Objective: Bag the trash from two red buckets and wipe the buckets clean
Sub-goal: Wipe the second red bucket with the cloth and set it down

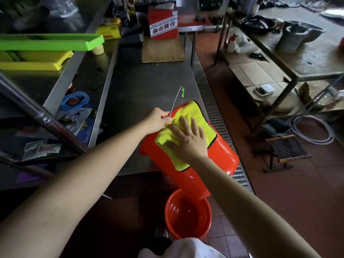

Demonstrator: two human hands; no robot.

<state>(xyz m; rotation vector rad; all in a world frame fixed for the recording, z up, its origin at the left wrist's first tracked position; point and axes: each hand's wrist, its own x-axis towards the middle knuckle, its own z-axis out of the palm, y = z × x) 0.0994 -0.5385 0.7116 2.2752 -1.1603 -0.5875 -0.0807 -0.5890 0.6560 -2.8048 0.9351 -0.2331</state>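
Observation:
A red bucket (221,151) lies on its side across the front corner of the steel table (141,86), its mouth end pointing away from me. A yellow cloth (193,116) is spread over its upper side. My right hand (188,138) presses flat on the cloth, fingers spread. My left hand (158,120) pinches the bucket's wire handle (176,101) where it meets the rim. A second red bucket (188,215) stands upright on the floor below the table edge, looking empty inside.
Green and yellow trays (46,51) sit on the left shelf, with wrappers and a blue item below them. A red paper bag (163,21) and wooden board stand at the table's far end. A floor drain grate (210,94) runs along the right; shelving stands beyond.

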